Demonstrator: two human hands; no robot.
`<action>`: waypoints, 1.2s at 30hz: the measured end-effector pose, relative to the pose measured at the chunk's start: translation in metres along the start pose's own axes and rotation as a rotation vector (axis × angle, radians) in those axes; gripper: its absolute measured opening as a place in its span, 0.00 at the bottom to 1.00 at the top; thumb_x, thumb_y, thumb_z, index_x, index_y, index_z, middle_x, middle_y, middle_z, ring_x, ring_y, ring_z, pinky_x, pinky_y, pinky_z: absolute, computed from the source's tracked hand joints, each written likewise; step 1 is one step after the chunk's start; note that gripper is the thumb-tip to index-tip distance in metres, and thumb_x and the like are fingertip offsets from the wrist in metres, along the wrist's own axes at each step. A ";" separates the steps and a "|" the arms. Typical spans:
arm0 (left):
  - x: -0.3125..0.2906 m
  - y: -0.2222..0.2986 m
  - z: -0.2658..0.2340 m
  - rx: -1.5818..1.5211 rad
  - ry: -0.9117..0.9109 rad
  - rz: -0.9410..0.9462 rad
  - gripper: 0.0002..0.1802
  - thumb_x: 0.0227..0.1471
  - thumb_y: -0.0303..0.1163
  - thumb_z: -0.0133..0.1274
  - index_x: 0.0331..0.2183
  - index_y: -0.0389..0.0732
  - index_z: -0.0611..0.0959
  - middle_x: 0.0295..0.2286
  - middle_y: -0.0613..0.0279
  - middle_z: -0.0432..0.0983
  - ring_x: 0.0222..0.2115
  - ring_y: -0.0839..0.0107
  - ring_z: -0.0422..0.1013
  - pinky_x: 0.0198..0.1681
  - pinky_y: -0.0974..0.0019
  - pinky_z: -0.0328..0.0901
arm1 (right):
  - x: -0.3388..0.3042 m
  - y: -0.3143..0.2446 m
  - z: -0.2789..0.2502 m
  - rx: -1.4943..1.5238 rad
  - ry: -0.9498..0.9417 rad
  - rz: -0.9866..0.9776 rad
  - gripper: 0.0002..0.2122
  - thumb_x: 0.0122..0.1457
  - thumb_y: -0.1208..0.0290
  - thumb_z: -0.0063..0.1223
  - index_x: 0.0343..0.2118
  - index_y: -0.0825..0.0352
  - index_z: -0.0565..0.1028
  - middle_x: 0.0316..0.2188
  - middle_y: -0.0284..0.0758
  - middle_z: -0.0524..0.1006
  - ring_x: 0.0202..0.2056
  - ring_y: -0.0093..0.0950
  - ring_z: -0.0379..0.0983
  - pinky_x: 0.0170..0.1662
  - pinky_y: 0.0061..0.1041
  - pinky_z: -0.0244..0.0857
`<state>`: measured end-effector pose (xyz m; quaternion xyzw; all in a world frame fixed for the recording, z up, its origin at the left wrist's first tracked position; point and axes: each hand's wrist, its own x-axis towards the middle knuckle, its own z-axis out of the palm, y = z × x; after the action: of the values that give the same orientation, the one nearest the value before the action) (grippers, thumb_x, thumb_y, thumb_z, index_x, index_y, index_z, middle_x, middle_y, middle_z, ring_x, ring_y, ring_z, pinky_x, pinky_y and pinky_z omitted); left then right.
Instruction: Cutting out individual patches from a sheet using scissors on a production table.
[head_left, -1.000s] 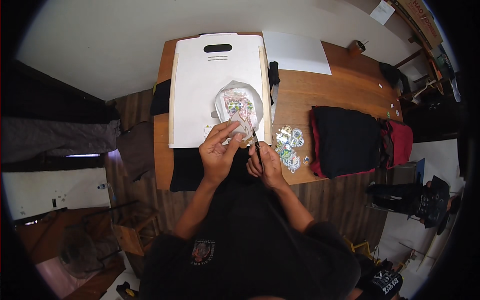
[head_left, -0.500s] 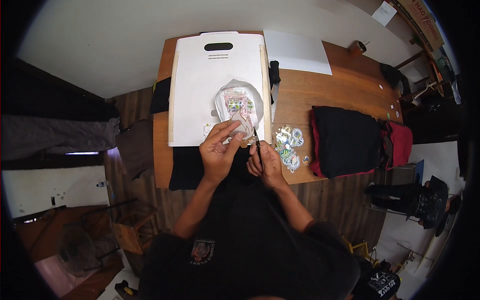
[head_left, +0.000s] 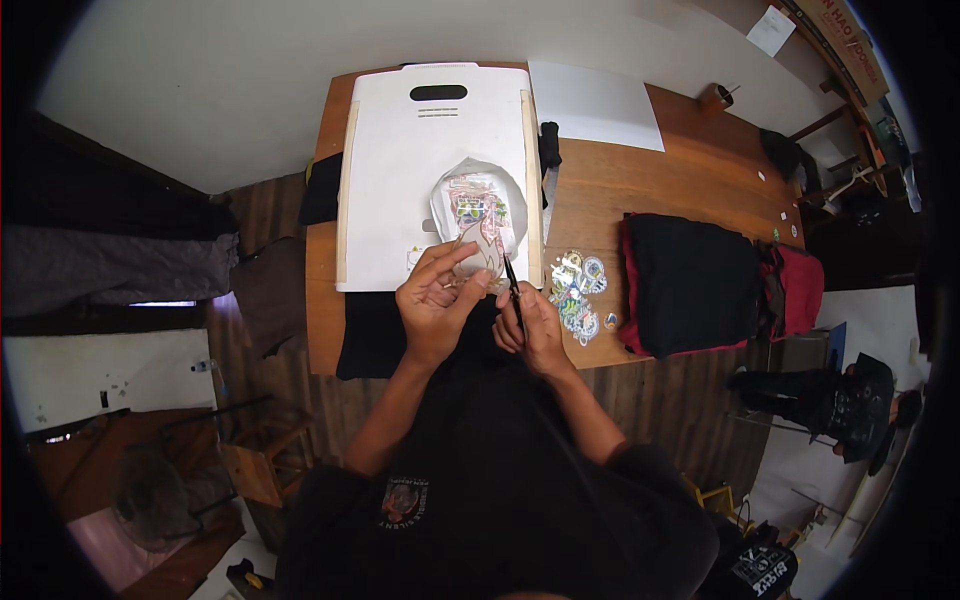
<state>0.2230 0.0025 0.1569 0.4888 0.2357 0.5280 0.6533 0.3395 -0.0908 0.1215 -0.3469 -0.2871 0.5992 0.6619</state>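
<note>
Above the lower part of a white board (head_left: pixel 400 170), my left hand (head_left: pixel 438 302) pinches a pale, flame-shaped sticker (head_left: pixel 478 255) between thumb and fingers. My right hand (head_left: pixel 530 325) is closed around slim dark scissors (head_left: pixel 513 280), whose tip points up and away beside the sticker's right edge. Behind the sticker lies an open white bag (head_left: pixel 437 198) with colourful printed scraps (head_left: pixel 482 205) inside. To the right of my right hand, a pile of cut-out stickers (head_left: pixel 575 295) rests on the wooden table (head_left: pixel 600 190).
Folded black cloth (head_left: pixel 692 285) with red cloth beneath lies on the table at the right. A white sheet (head_left: pixel 598 105) covers the back part. A brown cup (head_left: pixel 714 98) stands near the wall. At the far right a person (head_left: pixel 855 405) is seated.
The scissors have turned slightly and their silvery blade no longer shows below the sticker. The flame-shaped sticker has tilted a little in my left hand.
</note>
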 end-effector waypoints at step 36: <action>0.000 0.005 0.002 0.074 -0.017 -0.013 0.20 0.49 0.12 0.56 0.46 0.26 0.77 0.46 0.54 0.68 0.41 0.70 0.74 0.41 0.72 0.75 | 0.001 0.000 0.004 -0.001 -0.013 0.025 0.18 0.70 0.55 0.30 0.37 0.67 0.65 0.12 0.25 0.55 0.11 0.16 0.47 0.16 0.17 0.47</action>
<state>0.2220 0.0018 0.1621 0.5156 0.2527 0.5105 0.6400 0.3366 -0.0897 0.1235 -0.3471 -0.2873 0.6096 0.6522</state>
